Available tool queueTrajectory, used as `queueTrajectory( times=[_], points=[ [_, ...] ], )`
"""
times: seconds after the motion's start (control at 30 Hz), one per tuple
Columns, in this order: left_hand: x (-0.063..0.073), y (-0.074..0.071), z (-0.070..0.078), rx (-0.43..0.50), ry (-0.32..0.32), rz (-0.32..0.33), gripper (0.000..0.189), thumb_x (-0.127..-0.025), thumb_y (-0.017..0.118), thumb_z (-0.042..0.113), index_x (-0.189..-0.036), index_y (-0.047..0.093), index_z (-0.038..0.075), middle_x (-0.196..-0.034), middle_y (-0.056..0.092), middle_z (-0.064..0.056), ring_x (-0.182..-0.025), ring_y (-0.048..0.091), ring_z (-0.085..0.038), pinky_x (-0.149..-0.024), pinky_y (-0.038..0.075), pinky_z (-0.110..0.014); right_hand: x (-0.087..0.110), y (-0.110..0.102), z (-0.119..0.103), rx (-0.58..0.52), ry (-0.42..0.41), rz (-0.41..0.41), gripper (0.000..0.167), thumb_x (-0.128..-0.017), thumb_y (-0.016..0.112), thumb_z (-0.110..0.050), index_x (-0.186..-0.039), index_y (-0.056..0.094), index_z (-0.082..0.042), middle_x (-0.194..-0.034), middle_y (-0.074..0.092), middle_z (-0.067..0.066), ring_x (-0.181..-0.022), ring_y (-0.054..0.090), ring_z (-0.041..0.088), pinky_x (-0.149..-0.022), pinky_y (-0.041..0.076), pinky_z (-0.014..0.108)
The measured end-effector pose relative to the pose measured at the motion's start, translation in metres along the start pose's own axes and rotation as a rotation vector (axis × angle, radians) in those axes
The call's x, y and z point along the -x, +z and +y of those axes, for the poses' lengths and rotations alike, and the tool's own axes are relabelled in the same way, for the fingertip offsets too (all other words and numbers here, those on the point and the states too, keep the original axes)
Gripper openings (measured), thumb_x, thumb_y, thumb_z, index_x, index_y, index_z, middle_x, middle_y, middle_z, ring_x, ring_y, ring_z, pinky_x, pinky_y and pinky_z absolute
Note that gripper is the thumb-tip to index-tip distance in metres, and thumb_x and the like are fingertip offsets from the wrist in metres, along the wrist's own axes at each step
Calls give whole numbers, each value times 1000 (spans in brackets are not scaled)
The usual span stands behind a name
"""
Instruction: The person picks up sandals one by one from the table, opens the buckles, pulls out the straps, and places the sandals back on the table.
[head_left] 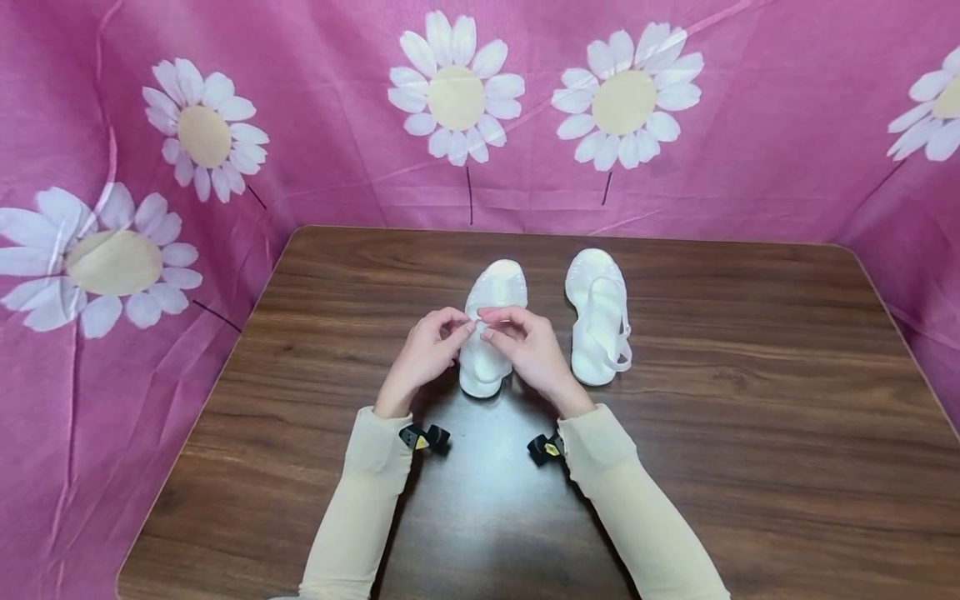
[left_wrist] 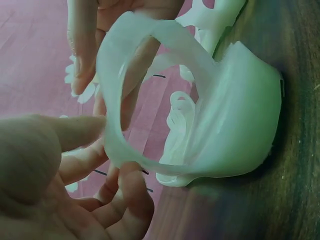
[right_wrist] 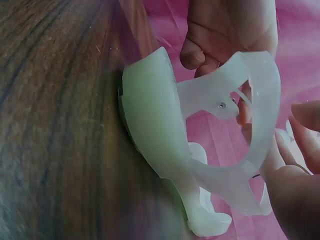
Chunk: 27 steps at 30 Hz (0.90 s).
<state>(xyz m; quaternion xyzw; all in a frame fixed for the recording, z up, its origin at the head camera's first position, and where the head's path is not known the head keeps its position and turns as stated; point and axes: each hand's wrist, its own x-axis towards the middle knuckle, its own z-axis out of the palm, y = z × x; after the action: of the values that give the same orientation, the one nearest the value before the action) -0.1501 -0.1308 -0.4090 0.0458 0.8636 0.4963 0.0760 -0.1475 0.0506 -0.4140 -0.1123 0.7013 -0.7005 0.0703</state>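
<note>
A white jelly-type sandal [head_left: 495, 292] lies on the table, toe pointing away, with its heel strap [left_wrist: 114, 95] standing up as a loop. My left hand [head_left: 429, 350] pinches the left side of that strap, the thumb pressed to its edge and fingertips curled around it in the left wrist view. From the other side, my right hand [head_left: 534, 352] holds the strap near its top, some fingers partly hidden behind it. A small metal stud [right_wrist: 222, 105] shows on a side strap. The matching white sandal [head_left: 595, 333] lies just right of my right hand.
Both sandals rest on a dark wood-grain table [head_left: 750, 400]. A pink cloth [head_left: 330, 150] with large white daisies hangs behind and at the sides. Black wrist cameras [head_left: 435, 439] sit under my beige sleeves [head_left: 360, 500].
</note>
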Motion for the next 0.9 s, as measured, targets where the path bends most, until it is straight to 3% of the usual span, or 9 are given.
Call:
queueTrajectory(
  times=[0.17,0.33,0.5,0.63,0.77,0.9],
  points=[
    [2,1,0,-55,46,-2,18,-91,66,19,-105,64,8,-80,59,-9,-57,55,-14,-53,48,-26,4,-10,-8,-30,4,-23,22,-89,58,5,-109,61,11,-131,59,21,-97,70,25,-82,57,31],
    [3,3,2,-67,27,-11,24,-90,67,19,-110,61,7,-73,60,-6,-50,55,-12,-49,47,-27,7,-29,-24,-37,-61,67,22,-90,57,5,-109,58,15,-126,59,25,-86,70,13,-78,58,34],
    [4,5,1,-69,-18,-8,29,-90,67,21,-115,61,8,-73,59,-5,-50,56,-13,-47,48,-27,10,-52,-38,-53,-121,179,13,-90,61,2,-103,64,6,-113,67,11,-85,70,14,-75,58,30],
    [8,6,0,-125,-93,-36,38,-91,66,30,-121,57,9,-76,56,-6,-49,57,-14,-50,49,-29,12,-71,-43,-2,-149,264,12,-90,64,-2,-100,68,3,-97,71,-2,-77,68,10,-71,57,24],
    [15,12,1,-151,-191,-96,38,-92,58,33,-121,54,9,-70,59,-8,-44,58,-17,-49,53,-33,16,-91,-42,47,-115,388,11,-88,65,-2,-96,68,4,-85,69,-7,-69,62,6,-65,53,20],
    [16,21,2,-129,-208,-105,30,-91,48,27,-113,52,6,-56,59,-11,-38,56,-17,-44,53,-39,23,-110,-38,75,-67,488,6,-87,65,-2,-92,69,0,-79,67,-8,-64,57,6,-59,49,17]
  ],
)
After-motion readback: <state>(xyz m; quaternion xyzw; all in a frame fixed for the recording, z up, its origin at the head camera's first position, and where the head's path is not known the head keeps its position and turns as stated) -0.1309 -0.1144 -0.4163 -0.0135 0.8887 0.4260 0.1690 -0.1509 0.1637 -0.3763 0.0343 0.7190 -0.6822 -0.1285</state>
